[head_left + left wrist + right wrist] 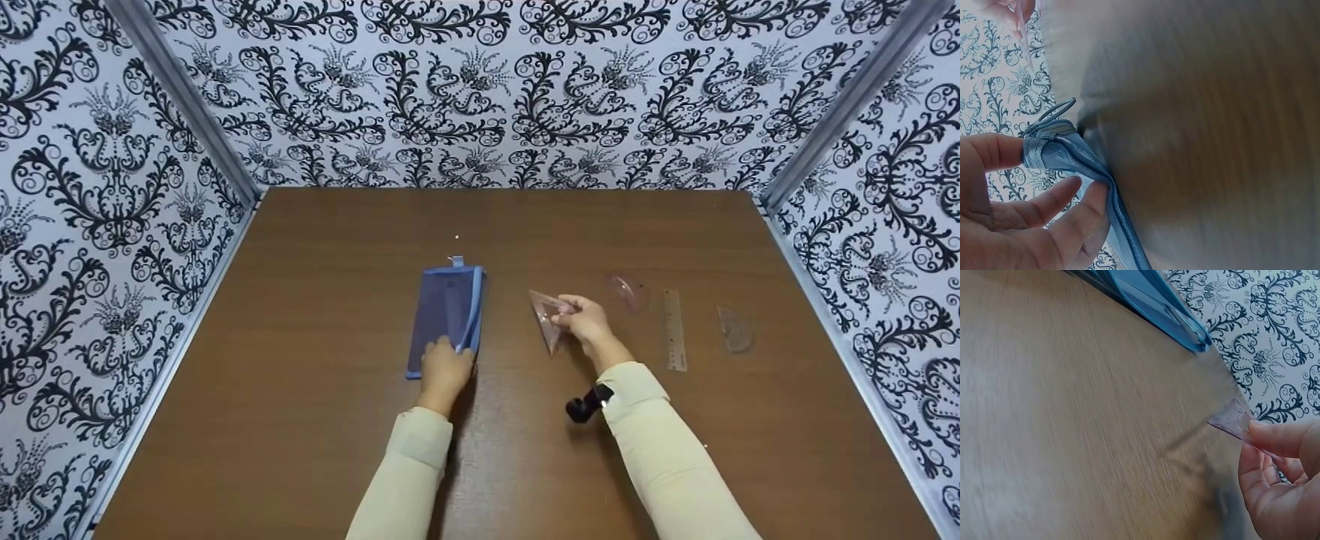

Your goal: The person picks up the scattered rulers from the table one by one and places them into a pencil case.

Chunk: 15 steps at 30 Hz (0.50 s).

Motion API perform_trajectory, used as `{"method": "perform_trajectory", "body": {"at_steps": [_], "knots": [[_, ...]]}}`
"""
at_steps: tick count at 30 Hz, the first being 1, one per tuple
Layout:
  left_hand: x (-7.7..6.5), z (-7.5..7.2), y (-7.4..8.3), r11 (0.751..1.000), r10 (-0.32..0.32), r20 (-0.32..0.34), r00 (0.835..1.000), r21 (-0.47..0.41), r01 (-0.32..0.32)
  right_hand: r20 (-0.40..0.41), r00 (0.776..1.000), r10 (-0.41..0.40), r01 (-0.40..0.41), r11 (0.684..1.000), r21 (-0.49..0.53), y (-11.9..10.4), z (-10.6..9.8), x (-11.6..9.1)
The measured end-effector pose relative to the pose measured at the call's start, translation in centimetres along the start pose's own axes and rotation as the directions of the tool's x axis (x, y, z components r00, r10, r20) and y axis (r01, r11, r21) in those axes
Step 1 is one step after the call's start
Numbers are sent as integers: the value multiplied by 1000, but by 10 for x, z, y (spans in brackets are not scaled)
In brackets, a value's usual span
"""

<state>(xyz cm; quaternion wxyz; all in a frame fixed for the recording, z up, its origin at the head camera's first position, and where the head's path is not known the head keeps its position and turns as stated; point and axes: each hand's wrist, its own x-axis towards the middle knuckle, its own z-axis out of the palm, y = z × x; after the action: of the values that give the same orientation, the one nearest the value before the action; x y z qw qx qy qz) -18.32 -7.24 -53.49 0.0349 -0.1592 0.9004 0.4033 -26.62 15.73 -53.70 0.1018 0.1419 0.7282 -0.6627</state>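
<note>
A blue zippered mesh pouch (435,307) lies on the brown table, left of centre. My left hand (445,371) grips its near right corner; in the left wrist view the thumb and fingers (1067,225) hold the blue zipper edge (1072,149), and the pouch's mouth gapes a little. Between thumb and fingertips my right hand (589,322) pinches a clear pinkish set square (546,311), held just right of the pouch. The right wrist view shows the set square (1233,417) raised above the table, its far end hidden by the fingers.
Right of the right hand lie a pinkish protractor (628,292), a clear ruler (674,330) and a clear protractor (735,330). A black wrist camera (589,403) sits at the right cuff. Patterned walls (480,97) border the table (300,450) behind and on both sides.
</note>
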Motion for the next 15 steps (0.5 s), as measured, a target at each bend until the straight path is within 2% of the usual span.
{"method": "perform_trajectory", "body": {"at_steps": [15], "knots": [[-2, -1, 1, 1000, 6, -26, 1000, 18, -6, 55, 998, -14, 11, 998, 60, 0, 21, -1]]}}
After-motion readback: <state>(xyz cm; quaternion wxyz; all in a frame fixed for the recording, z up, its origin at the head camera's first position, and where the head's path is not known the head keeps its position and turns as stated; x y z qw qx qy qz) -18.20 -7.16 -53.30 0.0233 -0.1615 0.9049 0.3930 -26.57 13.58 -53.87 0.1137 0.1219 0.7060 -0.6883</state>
